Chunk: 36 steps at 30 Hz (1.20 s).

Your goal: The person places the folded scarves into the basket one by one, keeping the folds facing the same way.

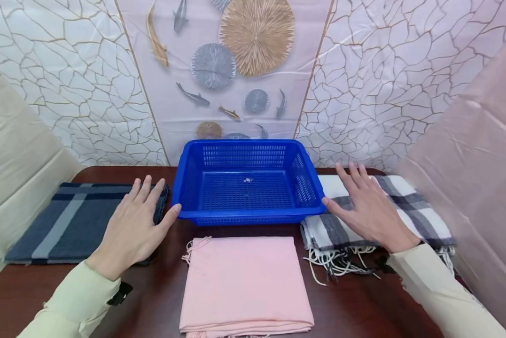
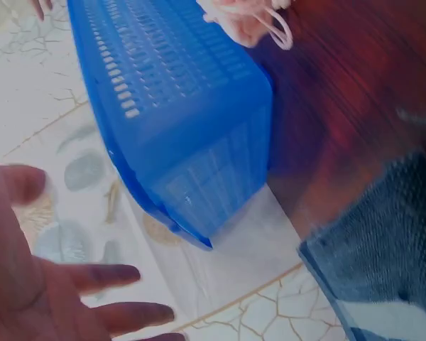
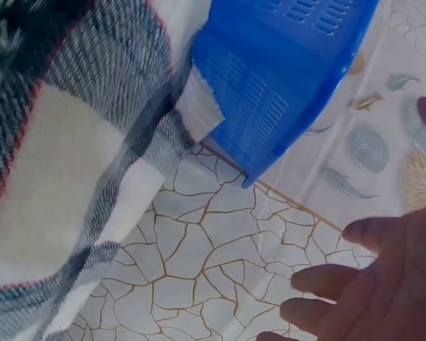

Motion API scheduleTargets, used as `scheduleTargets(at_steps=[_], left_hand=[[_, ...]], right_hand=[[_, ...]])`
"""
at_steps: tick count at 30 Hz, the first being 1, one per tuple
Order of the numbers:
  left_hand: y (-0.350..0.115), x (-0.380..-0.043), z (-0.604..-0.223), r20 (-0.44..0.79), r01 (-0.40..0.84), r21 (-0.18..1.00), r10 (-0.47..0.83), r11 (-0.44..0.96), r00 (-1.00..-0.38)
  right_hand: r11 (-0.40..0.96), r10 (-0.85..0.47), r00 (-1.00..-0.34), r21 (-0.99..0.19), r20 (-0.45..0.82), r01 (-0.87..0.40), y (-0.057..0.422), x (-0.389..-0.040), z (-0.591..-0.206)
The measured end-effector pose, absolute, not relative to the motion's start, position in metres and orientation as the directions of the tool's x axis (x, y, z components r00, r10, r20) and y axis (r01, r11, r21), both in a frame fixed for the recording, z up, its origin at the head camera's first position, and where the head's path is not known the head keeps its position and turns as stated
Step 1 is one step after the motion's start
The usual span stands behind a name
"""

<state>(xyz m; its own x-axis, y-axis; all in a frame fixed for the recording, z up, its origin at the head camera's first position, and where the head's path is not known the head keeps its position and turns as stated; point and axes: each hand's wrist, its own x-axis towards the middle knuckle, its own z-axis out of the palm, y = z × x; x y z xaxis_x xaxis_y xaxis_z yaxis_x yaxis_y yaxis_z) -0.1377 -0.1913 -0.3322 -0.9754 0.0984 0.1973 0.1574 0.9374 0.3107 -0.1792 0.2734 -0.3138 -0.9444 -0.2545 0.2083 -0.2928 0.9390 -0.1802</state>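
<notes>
A blue plastic basket (image 1: pixel 246 190) with slotted sides stands at the back middle of the table, a small whitish spot on its floor. My left hand (image 1: pixel 136 225), fingers spread and holding nothing, hovers by the basket's left side, over the edge of a folded dark blue-grey scarf (image 1: pixel 96 225). On the other side my right hand (image 1: pixel 367 209) is spread too, its thumb near the basket's right front corner. Below it lies a folded black-and-white checked scarf (image 1: pixel 422 211) with white fringe. A folded pink scarf (image 1: pixel 246 284) lies in front of the basket.
The dark red-brown table (image 1: pixel 151 300) backs onto a patterned wall covering (image 1: pixel 362 84) with fish and round motifs. Pale fabric walls (image 1: pixel 20 155) flank both sides. Dark bands show at both wrists.
</notes>
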Motion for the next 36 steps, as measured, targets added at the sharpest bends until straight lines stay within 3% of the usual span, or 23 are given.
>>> scheduleTargets(at_steps=[8,17,22,26,36], left_hand=[[-0.183,-0.115,-0.331,0.321,0.143,0.396,0.009,0.907,-0.947],[-0.175,-0.098,-0.327,0.260,0.122,0.467,-0.004,0.876,-0.966],[-0.170,-0.089,-0.328,0.262,0.123,0.469,-0.004,0.875,-0.965],[-0.167,-0.084,-0.331,0.207,0.113,0.490,0.011,0.865,-0.978],[-0.155,-0.075,-0.341,-0.025,-0.012,0.526,0.002,0.850,-1.000]], right_hand=[[0.944,-0.198,-0.952,-0.218,0.233,-0.249,0.269,-0.162,-0.313],[0.943,-0.139,-0.967,-0.271,0.212,-0.195,0.254,-0.140,-0.315],[0.937,-0.148,-0.950,-0.270,0.274,-0.223,0.247,-0.127,-0.320],[0.931,-0.148,-0.942,-0.278,0.301,-0.235,0.243,-0.117,-0.324],[0.920,-0.128,-0.964,-0.336,0.232,-0.203,0.230,-0.100,-0.333]])
